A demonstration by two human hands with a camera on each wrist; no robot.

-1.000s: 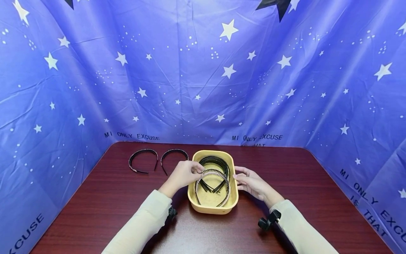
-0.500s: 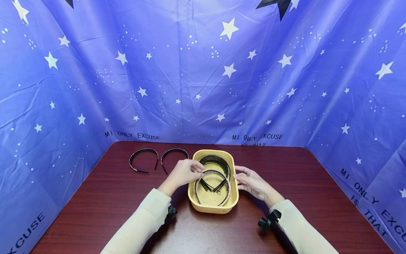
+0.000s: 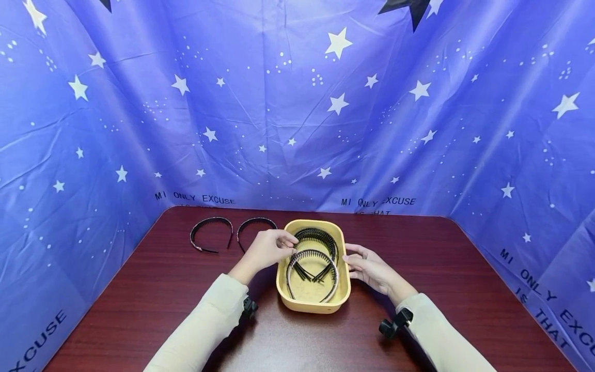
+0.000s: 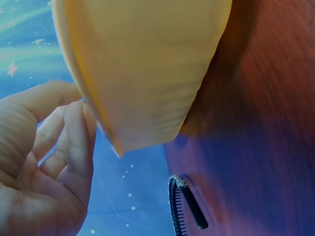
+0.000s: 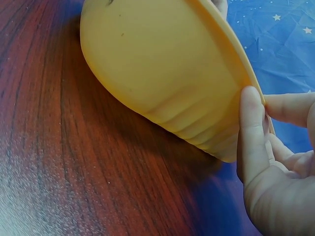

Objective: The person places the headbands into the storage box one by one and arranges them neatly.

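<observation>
A yellow plastic box (image 3: 313, 308) stands in the middle of the table. Toward its back lie several black toothed headbands (image 3: 318, 234), stacked together. In front of them, partly overlapping, is a headband with a light patterned outer side (image 3: 312, 252). My left hand (image 3: 266, 251) hovers at the box's left rim, thumb and fingers loosely bent, with nothing visible between them. In the left wrist view its fingertips (image 4: 76, 105) are by the rim. My right hand (image 3: 372, 268) holds the box's right rim, thumb at the edge and fingers against the outer wall.
Two more patterned headbands, a left one (image 3: 192, 238) and a right one (image 3: 257, 219), lie at the back left of the dark red wooden table (image 3: 153, 305). The right one is partly hidden by my left hand. A blue star-printed cloth (image 3: 260, 103) hangs behind and at the sides.
The patterned headband has settled flatter in the box, and my left hand has drawn slightly left, away from it. My right hand stays at the right rim.
</observation>
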